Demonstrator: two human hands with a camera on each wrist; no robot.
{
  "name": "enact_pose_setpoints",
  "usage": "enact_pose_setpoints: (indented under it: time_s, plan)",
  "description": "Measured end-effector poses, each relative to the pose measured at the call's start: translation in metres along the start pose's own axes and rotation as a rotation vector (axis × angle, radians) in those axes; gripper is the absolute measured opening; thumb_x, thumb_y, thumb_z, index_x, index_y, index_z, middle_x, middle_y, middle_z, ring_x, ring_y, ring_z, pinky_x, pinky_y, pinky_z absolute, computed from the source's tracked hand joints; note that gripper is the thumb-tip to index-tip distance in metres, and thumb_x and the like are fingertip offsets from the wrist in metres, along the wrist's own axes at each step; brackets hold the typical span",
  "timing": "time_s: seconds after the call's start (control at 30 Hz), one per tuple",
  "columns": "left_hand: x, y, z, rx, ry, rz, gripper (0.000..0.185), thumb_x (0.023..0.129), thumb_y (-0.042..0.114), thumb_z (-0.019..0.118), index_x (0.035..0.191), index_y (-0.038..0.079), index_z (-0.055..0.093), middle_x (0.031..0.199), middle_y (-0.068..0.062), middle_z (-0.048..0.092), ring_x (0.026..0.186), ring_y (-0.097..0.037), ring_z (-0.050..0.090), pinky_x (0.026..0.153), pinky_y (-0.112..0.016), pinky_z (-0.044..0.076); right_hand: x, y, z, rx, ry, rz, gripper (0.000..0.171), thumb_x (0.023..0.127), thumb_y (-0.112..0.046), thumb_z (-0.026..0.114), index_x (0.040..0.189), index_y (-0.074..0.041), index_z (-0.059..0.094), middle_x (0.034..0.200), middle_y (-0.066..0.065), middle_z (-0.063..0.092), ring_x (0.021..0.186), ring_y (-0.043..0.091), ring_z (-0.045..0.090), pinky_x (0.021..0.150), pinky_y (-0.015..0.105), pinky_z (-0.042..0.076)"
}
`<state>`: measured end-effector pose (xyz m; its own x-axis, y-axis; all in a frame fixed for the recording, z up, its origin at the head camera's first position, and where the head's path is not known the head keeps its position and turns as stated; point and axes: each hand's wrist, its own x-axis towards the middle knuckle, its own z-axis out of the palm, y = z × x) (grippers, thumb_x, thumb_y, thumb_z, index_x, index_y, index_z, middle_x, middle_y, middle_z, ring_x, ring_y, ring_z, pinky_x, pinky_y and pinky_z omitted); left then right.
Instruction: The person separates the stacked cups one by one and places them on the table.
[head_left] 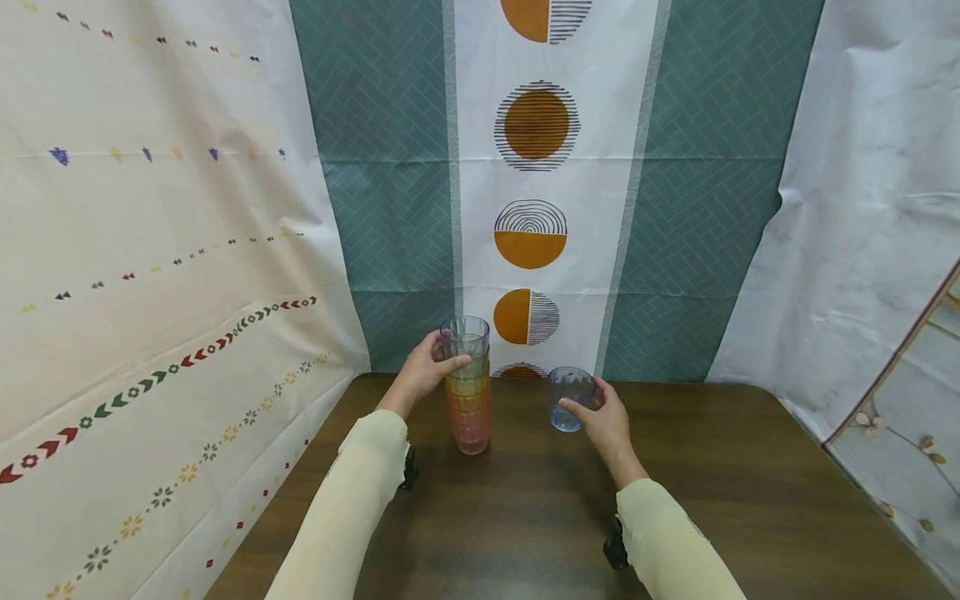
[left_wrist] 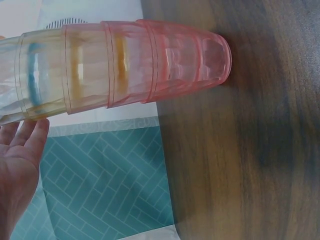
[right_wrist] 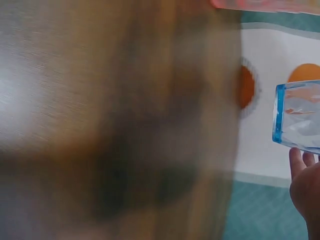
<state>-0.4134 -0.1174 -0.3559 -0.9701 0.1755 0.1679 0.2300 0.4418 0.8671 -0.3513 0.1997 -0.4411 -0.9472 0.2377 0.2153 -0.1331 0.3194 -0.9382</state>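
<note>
A tall stack of nested clear plastic tumblers (head_left: 469,404) rises from the table, pink at the bottom, then orange and yellow, with a pale bluish-purple rim on top. My left hand (head_left: 429,367) holds it near the top, thumb in front and fingers at the far side. In the left wrist view, fingertips of the left hand (left_wrist: 22,150) touch the yellowish part of the stack (left_wrist: 175,62). To the right, my right hand (head_left: 606,421) grips a single blue tumbler (head_left: 567,400) between thumb and fingers. The right wrist view shows that blue tumbler (right_wrist: 297,115) raised off the table.
Both hands work over a dark brown wooden table (head_left: 510,525). Behind its far edge hangs a green and white cloth (head_left: 397,208) with orange circles. A patterned cream cloth (head_left: 187,317) hangs at the left, and a white marbled one (head_left: 855,275) at the right.
</note>
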Motion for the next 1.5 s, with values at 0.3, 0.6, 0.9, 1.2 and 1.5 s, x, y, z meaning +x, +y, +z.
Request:
enact_pose_setpoints:
  time_s: [0.3,0.6,0.9,1.2,1.5]
  plan:
    - [0.0,0.001,-0.003,-0.005,-0.005,-0.022,0.092,0.084,0.05,0.076,0.154,0.015,0.029,0.153,-0.011,0.042,0.138,-0.032,0.041,0.11,-0.053,0.036,-0.016,0.027,0.018,0.007,0.021,0.043,0.09,0.082,-0.031,0.083,0.15,0.001,0.032,0.149,0.028,0.04,0.136,0.044,0.04,0.109,0.053,0.037]
    - [0.001,0.002,-0.002,-0.004,-0.015,-0.028,0.092,0.083,0.053,0.075,0.154,0.017,0.03,0.152,-0.011,0.043,0.139,-0.032,0.04,0.11,-0.053,0.036,-0.023,0.04,0.022,0.008,0.002,0.066,0.089,0.083,-0.028,0.083,0.15,0.003,0.032,0.15,0.029,0.038,0.137,0.045,0.038,0.108,0.053,0.038]
    - [0.001,0.003,-0.002,0.008,-0.01,-0.034,0.092,0.082,0.055,0.075,0.153,0.018,0.031,0.151,-0.011,0.044,0.138,-0.033,0.041,0.109,-0.054,0.036,-0.029,0.053,0.025,-0.038,-0.032,0.078,0.091,0.083,-0.027,0.083,0.149,0.004,0.03,0.15,0.03,0.037,0.136,0.046,0.039,0.107,0.054,0.039]
    - [0.001,0.0,-0.001,-0.003,-0.01,-0.038,0.088,0.084,0.05,0.075,0.153,0.017,0.031,0.152,-0.011,0.043,0.138,-0.033,0.041,0.11,-0.054,0.036,-0.031,0.054,0.024,-0.043,-0.06,0.075,0.089,0.085,-0.024,0.081,0.149,0.004,0.028,0.15,0.032,0.036,0.136,0.047,0.038,0.105,0.055,0.041]
    - [-0.001,0.001,-0.001,-0.01,-0.011,-0.032,0.09,0.083,0.051,0.076,0.153,0.016,0.032,0.151,-0.013,0.044,0.137,-0.034,0.042,0.109,-0.054,0.037,-0.031,0.055,0.021,-0.058,-0.069,0.079,0.088,0.084,-0.023,0.081,0.149,0.005,0.029,0.149,0.032,0.037,0.135,0.047,0.04,0.104,0.055,0.042]
